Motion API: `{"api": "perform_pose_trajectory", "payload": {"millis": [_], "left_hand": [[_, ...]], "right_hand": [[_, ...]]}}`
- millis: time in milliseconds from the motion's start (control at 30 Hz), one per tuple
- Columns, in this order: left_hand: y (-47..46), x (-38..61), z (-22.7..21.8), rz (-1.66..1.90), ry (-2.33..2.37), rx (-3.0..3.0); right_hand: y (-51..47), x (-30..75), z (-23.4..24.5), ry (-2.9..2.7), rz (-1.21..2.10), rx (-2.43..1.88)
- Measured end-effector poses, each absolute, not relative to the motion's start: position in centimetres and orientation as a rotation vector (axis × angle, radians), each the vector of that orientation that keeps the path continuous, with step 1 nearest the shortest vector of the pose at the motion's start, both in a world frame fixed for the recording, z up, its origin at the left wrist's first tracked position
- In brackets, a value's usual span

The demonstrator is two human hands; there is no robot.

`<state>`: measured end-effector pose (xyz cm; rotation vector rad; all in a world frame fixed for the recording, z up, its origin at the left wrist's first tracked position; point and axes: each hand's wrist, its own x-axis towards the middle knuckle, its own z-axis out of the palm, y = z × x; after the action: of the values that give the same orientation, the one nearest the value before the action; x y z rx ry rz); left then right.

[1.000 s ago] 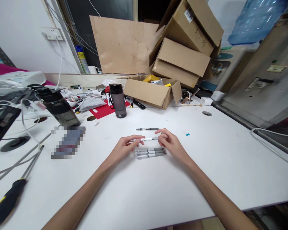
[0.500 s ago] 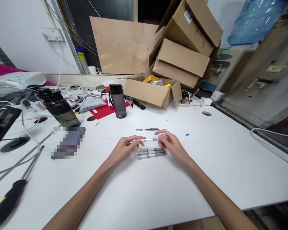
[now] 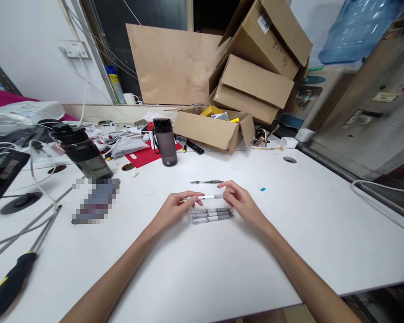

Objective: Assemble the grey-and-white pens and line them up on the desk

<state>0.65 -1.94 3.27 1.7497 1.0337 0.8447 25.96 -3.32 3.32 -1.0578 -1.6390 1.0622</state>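
Both hands hold one white pen [image 3: 207, 196] level above the white table [image 3: 222, 269]. My left hand [image 3: 175, 209] pinches its tip end, and my right hand [image 3: 239, 202] pinches its grey capped end. Just below the hands, a few clear pens with grey grips [image 3: 210, 215] lie side by side on the table. A single dark pen [image 3: 206, 181] lies alone a little farther back.
A dark bottle [image 3: 165, 141] stands behind the pens and a larger one [image 3: 82, 151] to the left. An open cardboard box [image 3: 215, 128] sits at the back with more boxes [image 3: 262, 67] stacked behind. Cables, a screwdriver [image 3: 13, 278] and clutter fill the left side.
Hardly anything differs: my right fingers have shifted slightly on the pen's grey end, and the pen stays held between both hands.
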Motion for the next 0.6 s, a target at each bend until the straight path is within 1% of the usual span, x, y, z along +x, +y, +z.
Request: {"api": "perform_pose_trajectory", "payload": {"millis": [100, 267, 467, 600], "left_hand": [[-1.90, 0.59, 3.29, 0.852, 1.033, 1.755], [-1.80, 0.60, 3.19, 0.858, 1.024, 1.762], [-1.80, 0.70, 2.89, 0.830, 1.024, 1.776], [-1.73, 0.69, 3.07, 0.825, 1.042, 1.800]], "right_hand": [[-3.46, 25.84, 3.25, -1.635, 1.128, -1.076], [-3.49, 25.69, 3.22, -1.688, 1.058, -1.020], [-3.61, 25.63, 3.12, -1.623, 1.171, -1.103], [-3.59, 25.65, 3.22, -1.671, 1.098, -1.060]]}}
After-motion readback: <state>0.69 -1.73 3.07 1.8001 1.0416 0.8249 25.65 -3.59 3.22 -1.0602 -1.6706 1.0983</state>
